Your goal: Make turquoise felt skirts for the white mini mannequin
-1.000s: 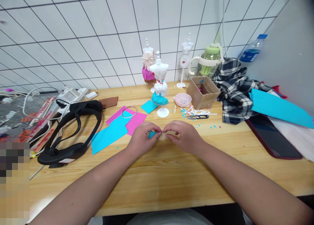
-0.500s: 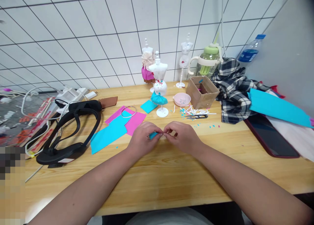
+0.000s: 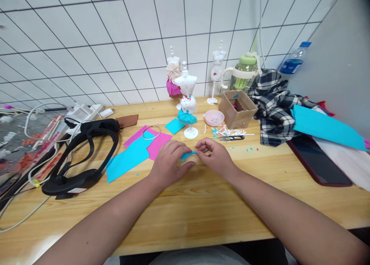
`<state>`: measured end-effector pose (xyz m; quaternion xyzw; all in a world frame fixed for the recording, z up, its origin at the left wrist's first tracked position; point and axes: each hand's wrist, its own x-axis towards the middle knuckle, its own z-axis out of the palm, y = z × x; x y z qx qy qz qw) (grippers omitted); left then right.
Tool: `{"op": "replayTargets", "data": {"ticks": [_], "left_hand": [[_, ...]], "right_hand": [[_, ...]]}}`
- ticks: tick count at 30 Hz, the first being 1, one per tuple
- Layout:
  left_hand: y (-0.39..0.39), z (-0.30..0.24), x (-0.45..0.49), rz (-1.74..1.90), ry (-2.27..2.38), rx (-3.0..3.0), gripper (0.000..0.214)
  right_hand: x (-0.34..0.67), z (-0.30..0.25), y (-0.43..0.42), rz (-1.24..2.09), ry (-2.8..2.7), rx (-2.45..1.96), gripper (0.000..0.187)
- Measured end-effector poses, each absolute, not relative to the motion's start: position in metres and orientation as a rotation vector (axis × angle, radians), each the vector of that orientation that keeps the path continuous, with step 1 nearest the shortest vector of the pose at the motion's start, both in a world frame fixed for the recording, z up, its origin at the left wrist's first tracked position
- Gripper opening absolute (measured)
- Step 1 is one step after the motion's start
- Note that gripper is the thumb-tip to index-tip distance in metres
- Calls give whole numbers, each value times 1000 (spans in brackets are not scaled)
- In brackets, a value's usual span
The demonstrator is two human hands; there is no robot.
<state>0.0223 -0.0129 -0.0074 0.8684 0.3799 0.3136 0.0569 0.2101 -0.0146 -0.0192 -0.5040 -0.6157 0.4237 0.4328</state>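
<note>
My left hand (image 3: 169, 162) and my right hand (image 3: 215, 157) meet at the middle of the wooden table (image 3: 202, 203). Between their fingertips is a small blue paper piece (image 3: 187, 155). The right hand pinches its right end. The left hand's fingers are loosely curled around the left end, thumb below it. Just behind stands a small white mannequin (image 3: 187, 99) with a blue paper skirt. Blue and pink paper sheets (image 3: 135, 151) lie to the left of my left hand.
A black headset (image 3: 83, 153) and cables lie at left. Two more mannequins (image 3: 172, 74), a pink dish (image 3: 214, 117), a cardboard box (image 3: 237, 108), small scissors (image 3: 232, 138) and paper scraps sit behind. A plaid cloth (image 3: 274, 103), bottles, a blue sheet (image 3: 326, 128) and a dark tablet (image 3: 318, 161) are at right.
The hands have shifted slightly forward and up. The left fingers have loosened, and the blue piece now shows as a longer strip between the two hands.
</note>
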Motion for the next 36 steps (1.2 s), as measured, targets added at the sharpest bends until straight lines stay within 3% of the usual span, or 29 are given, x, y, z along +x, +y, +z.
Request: {"op": "replayTargets", "data": {"ticks": [5,11,20,28,36], "left_hand": [[-7,-9,18,864,1283,2574,15],[-8,-10,23,883,1411,2074,15],[-8,-10,30,853,1190,1444,28],[-2,-15,22,889,904,891,24],[-3,-9,20,879,993,1125,36]], "right_hand": [[215,-19,-12,1207,-1495,-1249,15],[216,-17,-12,1322,-1372,-1195,47],[209,-18,-13,1509,-1466,-1115,21],[217,-14,-10,1790,-1092,-1002,34],[220,-18,-9,1786,-1296,-1096,32]]}}
